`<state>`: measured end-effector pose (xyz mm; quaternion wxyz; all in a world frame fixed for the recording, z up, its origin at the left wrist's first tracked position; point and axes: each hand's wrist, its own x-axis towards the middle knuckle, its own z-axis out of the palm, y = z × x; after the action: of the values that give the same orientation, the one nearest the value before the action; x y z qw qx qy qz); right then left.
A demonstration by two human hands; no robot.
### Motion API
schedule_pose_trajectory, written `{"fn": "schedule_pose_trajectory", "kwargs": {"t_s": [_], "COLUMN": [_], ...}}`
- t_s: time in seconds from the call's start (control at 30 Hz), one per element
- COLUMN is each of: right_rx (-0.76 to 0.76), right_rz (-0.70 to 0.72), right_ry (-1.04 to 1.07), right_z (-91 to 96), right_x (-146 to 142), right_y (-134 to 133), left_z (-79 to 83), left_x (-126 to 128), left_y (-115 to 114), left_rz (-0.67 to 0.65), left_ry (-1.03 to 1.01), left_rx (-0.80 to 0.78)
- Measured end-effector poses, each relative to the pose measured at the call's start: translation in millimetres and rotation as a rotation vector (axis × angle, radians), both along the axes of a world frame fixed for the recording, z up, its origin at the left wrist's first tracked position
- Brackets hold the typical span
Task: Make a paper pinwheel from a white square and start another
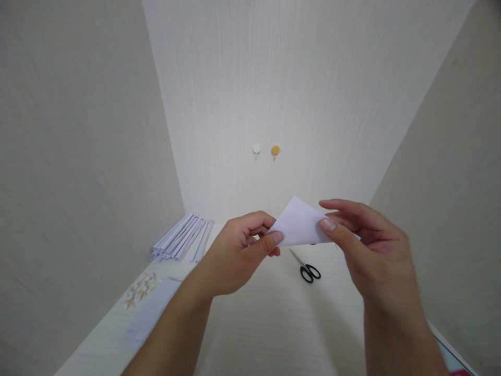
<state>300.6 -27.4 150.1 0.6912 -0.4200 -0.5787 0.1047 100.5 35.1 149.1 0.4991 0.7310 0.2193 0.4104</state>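
closest in, a right forearm (395,339) and a left forearm (168,334), slanting up from the bottom edge to a right hand (379,256) and a left hand (238,258), both pinching. held between the two, above the pale tabletop (254,324): folded white paper (301,224), long axis running crosswise from hand to hand, lower edge nearly level, peak pointing up and away. and here, the relation to watch: peak closer to the left thumb than to the right. at the left corner, thumb over the front, fingers behind. at the right, gripped too, thumb pressed on the face, index finger lifted apart. over at far left, a bundle of white paper strips (180,240), side by side; nearer, a flat pale sheet (151,310), partly behind the left forearm. below the paper, black-handled scissors (304,266), tips toward it. beside the sheet, small pale pieces (141,290), maybe clips, too blurred to name. on the back wall (266,78), a white hook (256,149) and a yellow hook (275,150).
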Motion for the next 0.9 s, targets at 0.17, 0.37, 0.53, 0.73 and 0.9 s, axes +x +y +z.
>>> {"fn": "schedule_pose_trajectory", "kwargs": {"t_s": [0.17, 0.37, 0.53, 0.73, 0.9], "right_rx": [0.002, -0.062, -0.071, -0.006, 0.013], "right_rz": [-0.068, 0.010, 0.045, -0.215, -0.188], "right_ry": [-0.074, -0.063, -0.062, -0.278, -0.388], "right_z": [1.3, 1.6, 0.0, -3.5, -1.9], "right_x": [-1.8, -3.0, -3.8, -6.5, -7.8], "right_y": [-2.3, -4.7, -4.0, -2.4, -2.5], "left_z": [-2.5, -2.9, -3.5, -2.3, 1.0], "left_x": [-1.3, -2.2, -2.8, -2.8, -2.2], "left_y": [0.8, 2.2, 3.1, 2.7, 2.4], "left_rz": [0.015, 0.028, 0.012, 0.007, 0.020], "left_ry": [0.029, 0.017, -0.022, -0.026, -0.001], "left_rx": [0.043, 0.091, 0.074, 0.089, 0.118]}}
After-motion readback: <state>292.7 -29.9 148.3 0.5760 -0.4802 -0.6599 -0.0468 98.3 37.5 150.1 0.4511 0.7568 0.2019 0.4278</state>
